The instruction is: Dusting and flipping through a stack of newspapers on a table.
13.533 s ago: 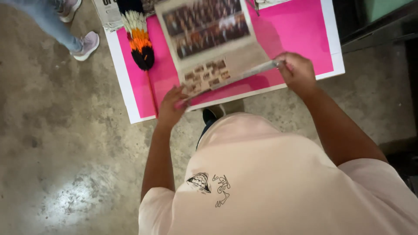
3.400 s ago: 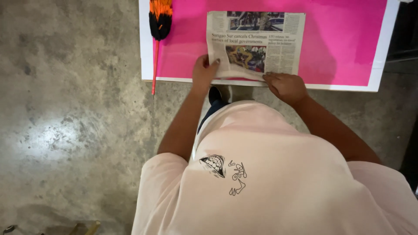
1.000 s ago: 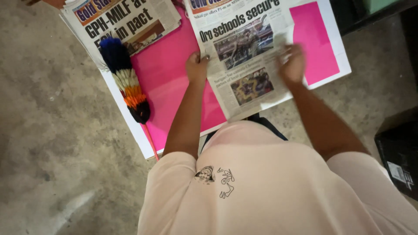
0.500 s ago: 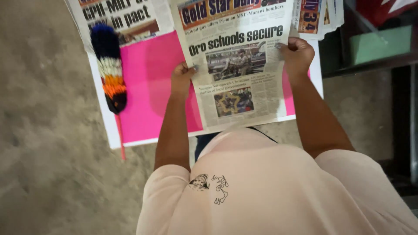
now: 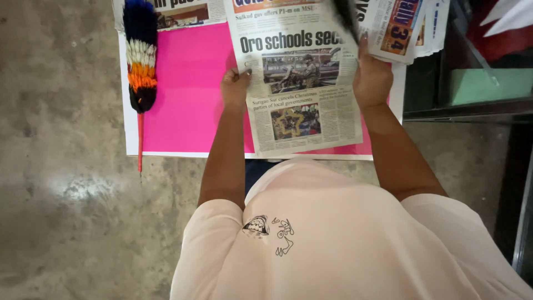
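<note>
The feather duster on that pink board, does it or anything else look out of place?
Somewhat. The feather duster lies along the pink board's left edge, its red handle poking past the front rim over the floor. The newspaper, gripped by the left hand and right hand, sits slightly askew. Nothing looks spilled or torn.

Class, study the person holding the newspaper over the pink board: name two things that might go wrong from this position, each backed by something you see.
1. The newspaper is held only at its side edges by the left hand and right hand; thin sheets might sag or tear.
2. The feather duster lies at the pink board edge, its red handle overhanging the floor; a nudge might tip it off.
</note>
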